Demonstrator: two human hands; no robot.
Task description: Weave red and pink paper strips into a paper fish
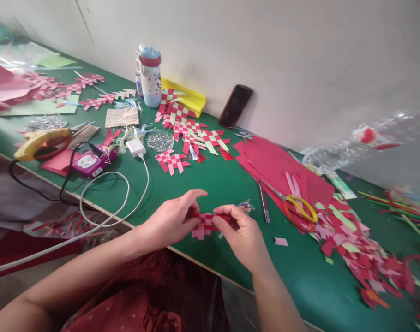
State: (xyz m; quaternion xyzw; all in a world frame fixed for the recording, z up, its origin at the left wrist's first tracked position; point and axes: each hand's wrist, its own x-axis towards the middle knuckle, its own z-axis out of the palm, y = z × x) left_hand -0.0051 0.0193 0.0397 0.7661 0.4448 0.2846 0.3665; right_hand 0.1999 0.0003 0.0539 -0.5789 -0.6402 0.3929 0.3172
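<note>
A small woven piece of red and pink paper strips (203, 227) is held between both hands above the table's front edge. My left hand (177, 216) pinches its left side with thumb and fingers, the index finger stretched out over it. On the right side, my right hand (239, 230) grips the piece between thumb and fingertips. Just behind the right hand lies a small clear packet with coloured bits (245, 206). Finished-looking woven paper shapes (171, 161) rest on the green table beyond the hands.
Yellow-handled scissors (300, 210) and a slim cutter (264, 202) lie right, beside red paper (286, 170) and paper scraps (369, 258). A white cable (127, 203) loops left, near a purple power block (94, 161) and glue gun (42, 142). Behind stand a bottle (150, 78) and phone (235, 106).
</note>
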